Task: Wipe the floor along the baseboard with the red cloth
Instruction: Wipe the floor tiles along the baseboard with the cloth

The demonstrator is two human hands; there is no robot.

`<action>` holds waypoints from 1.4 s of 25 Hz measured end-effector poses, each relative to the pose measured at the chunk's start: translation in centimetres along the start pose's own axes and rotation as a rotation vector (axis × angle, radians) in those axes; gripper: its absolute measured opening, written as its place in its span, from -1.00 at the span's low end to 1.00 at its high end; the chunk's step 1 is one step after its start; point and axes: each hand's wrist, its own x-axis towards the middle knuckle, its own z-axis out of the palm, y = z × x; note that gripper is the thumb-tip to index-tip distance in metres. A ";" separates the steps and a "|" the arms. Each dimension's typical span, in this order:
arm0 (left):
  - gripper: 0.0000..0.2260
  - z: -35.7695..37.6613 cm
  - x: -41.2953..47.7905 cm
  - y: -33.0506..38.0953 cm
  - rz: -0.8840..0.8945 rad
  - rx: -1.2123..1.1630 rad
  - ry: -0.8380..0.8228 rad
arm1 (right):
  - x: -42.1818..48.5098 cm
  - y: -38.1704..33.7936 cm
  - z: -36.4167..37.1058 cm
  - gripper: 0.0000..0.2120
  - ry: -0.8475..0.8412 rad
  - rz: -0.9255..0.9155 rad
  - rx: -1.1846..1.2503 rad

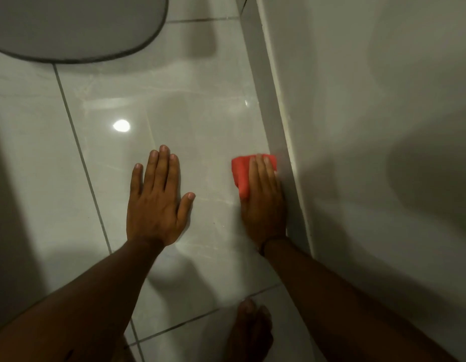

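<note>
The red cloth (241, 173) lies folded on the glossy white tiled floor (195, 121), right against the grey baseboard (268, 100) that runs along the white wall. My right hand (263, 197) presses flat on top of the cloth, fingers pointing away from me, its outer edge touching the baseboard. Most of the cloth is hidden under the palm; its left and far edges stick out. My left hand (156, 199) rests flat on the floor to the left, fingers spread, holding nothing.
A grey rounded mat (78, 24) lies at the top left. The white wall (370, 126) fills the right side. My bare foot (250, 333) stands on the tiles at the bottom. Dark grout lines cross the floor.
</note>
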 end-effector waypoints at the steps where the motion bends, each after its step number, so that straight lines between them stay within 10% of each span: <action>1: -0.24 0.0 0.0 -0.1 0.001 0.002 0.000 | -2.2 0.3 -0.1 -0.46 -0.017 0.011 0.013; 29: -0.25 -0.5 -0.3 0.3 0.009 -0.014 -0.011 | -15.9 3.0 -0.7 -0.41 -0.164 0.175 0.086; 35: -0.24 -0.5 -0.3 0.3 0.015 -0.023 -0.006 | -6.8 0.7 0.1 -0.44 -0.082 0.165 0.124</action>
